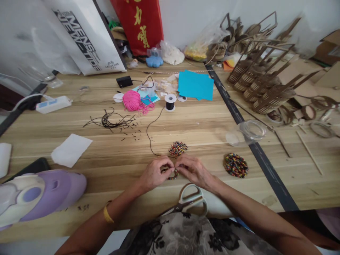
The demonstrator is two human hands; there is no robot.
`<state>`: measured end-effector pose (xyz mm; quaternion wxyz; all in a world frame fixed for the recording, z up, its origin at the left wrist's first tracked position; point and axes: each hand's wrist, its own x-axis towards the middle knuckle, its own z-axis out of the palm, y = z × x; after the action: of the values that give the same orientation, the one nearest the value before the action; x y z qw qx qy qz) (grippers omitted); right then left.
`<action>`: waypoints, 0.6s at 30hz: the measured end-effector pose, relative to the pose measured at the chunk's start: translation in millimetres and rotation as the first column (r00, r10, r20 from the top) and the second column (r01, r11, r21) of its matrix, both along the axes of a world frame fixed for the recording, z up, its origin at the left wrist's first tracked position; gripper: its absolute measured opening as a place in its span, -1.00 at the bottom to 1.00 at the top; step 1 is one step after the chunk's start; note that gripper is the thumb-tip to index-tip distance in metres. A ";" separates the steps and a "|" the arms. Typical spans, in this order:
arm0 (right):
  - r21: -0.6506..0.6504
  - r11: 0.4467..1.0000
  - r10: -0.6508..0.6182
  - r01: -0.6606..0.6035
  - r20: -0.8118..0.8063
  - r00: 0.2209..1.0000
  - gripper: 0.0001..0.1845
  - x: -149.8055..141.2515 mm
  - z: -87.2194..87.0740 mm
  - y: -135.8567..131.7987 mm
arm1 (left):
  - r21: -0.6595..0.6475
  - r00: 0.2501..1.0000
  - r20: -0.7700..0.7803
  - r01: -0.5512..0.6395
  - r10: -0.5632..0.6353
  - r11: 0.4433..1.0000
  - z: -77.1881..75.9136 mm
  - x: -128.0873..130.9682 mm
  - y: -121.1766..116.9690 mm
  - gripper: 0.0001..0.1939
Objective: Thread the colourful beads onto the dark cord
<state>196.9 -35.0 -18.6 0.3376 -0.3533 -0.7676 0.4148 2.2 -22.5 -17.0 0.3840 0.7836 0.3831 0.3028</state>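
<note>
In the head view, the left hand [156,171] and the right hand [193,170] meet just below the centre of the frame, their grips closed, thumb and forefinger of each pinching at the upper edge of a small bead loop [173,177]; whether they hold a bead or the thread is too small to tell. The loop lies between the hands, directly below the touching fingertips, partly hidden by the left fingers; it is roughly round, with no clear long axis, and its lower edge curves from left to right. Neither hand is clearly nearer, though the left curls round more of it. Just above the fingertips, at centre, sits a pile of loose beads [178,148], slightly to the right hand's side. A black cord [147,132] runs from the spool [170,102] at upper centre, bends down the left of the pile and reaches the hands, where its end is hidden. A larger bead coil [236,165] rests on the table [127,152] well apart, right of the right hand. Scissors [191,199] lie at lower centre, below the hands, handles toward the upper right.
</note>
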 end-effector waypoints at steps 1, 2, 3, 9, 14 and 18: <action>0.011 1.000 0.007 -0.007 0.004 1.000 -0.82 0.2 0.3 0.1 | -0.010 1.000 -0.003 0.001 -0.001 1.000 0.7 -0.2 0.6 -0.91; 0.019 1.000 0.010 -0.011 0.010 1.000 -0.82 0.4 0.8 0.1 | -0.021 1.000 -0.008 0.002 -0.002 1.000 1.2 -0.4 1.1 -0.91; 0.027 1.000 0.013 -0.014 0.018 1.000 -0.82 0.6 1.4 0.0 | -0.035 1.000 -0.010 0.004 -0.004 0.999 1.7 -0.5 1.6 -0.91; 0.018 1.000 0.024 -0.025 0.049 0.999 -0.85 0.6 2.2 -1.3 | -0.233 1.000 0.020 0.026 -0.022 0.972 2.9 -2.4 4.6 -0.91; -0.146 0.989 0.005 -0.004 0.006 1.000 -0.84 0.9 1.6 -0.1 | -0.415 0.994 0.068 0.106 -0.085 0.904 5.8 -6.4 8.1 -0.87; -0.316 0.949 -0.010 -0.012 -0.069 0.998 -0.75 0.8 4.1 1.1 | -0.425 0.990 0.095 0.134 -0.103 0.895 8.3 -7.6 9.8 -0.89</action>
<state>197.6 -33.9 -14.5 0.3030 -0.3876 -0.6792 0.5446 -5.4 -12.6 -8.7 0.5781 0.6905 0.3785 0.2140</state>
